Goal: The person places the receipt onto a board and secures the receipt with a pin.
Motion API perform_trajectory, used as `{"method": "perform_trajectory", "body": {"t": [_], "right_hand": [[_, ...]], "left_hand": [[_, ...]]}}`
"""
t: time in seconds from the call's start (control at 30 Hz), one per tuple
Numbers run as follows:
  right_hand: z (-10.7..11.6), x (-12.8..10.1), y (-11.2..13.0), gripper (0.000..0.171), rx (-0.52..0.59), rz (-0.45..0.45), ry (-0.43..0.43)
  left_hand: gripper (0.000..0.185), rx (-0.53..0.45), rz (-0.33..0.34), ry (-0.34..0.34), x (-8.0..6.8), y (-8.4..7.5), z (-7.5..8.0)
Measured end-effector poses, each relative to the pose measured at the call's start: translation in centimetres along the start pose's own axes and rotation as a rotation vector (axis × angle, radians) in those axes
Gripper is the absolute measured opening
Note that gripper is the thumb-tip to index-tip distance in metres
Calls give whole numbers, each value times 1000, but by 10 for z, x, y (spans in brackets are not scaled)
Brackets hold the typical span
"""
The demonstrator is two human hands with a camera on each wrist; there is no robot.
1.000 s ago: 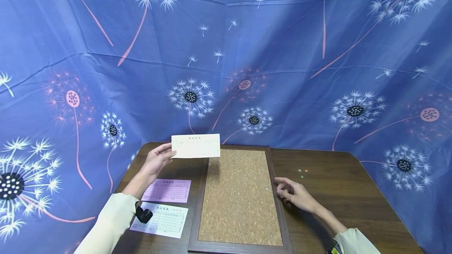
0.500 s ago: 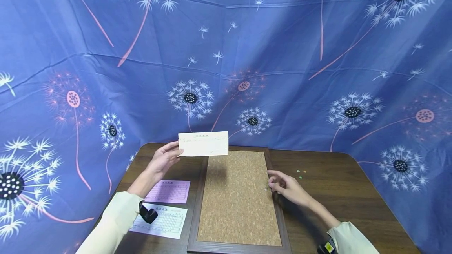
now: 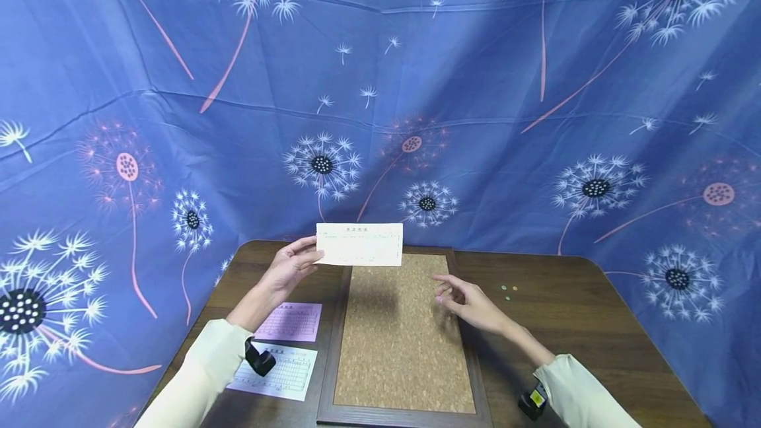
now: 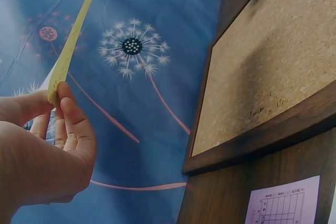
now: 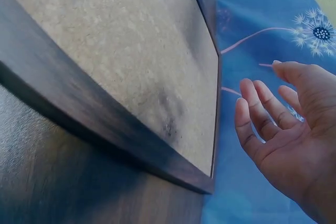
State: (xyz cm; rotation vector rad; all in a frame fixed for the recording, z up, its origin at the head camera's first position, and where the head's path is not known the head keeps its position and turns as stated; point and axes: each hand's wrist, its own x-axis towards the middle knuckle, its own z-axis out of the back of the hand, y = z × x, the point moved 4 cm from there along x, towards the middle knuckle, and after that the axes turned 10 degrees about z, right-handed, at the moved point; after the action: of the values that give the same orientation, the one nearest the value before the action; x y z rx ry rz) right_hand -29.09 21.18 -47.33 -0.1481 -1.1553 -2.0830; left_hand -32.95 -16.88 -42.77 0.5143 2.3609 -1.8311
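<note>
My left hand [image 3: 292, 267] pinches a white paper form [image 3: 359, 245] at its left edge, between thumb and fingers. The form is held up above the far end of a framed corkboard [image 3: 404, 349], printed face toward the head camera. In the left wrist view the sheet [image 4: 73, 40] shows nearly edge-on and looks yellowish. My right hand [image 3: 470, 302] hovers over the right side of the corkboard, fingers loosely bent. In the right wrist view the thumb [image 5: 289, 72] stands apart from the fingers, with nothing seen between them.
A pink printed form [image 3: 291, 322] and a white printed form [image 3: 279, 372] lie on the brown table [image 3: 571, 322], left of the board. Several small coloured dots, such as a green one [image 3: 504, 288], lie right of it. A blue dandelion-patterned cloth [image 3: 475, 71] hangs behind.
My left hand has moved right, bringing the held form over the corkboard's far end. My right hand has moved left and slightly farther away, from the frame to above the cork.
</note>
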Motion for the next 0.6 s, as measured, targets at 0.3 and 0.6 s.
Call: {"method": "perform_trajectory", "body": {"t": [0.3,0.6], "right_hand": [[-6,15,15,48,-18,-28,44],[-11,37,44,63,147,-32,48]], "left_hand": [[29,-6,2,22,1,5,-7],[29,-21,18,19,4,12,-13]]}}
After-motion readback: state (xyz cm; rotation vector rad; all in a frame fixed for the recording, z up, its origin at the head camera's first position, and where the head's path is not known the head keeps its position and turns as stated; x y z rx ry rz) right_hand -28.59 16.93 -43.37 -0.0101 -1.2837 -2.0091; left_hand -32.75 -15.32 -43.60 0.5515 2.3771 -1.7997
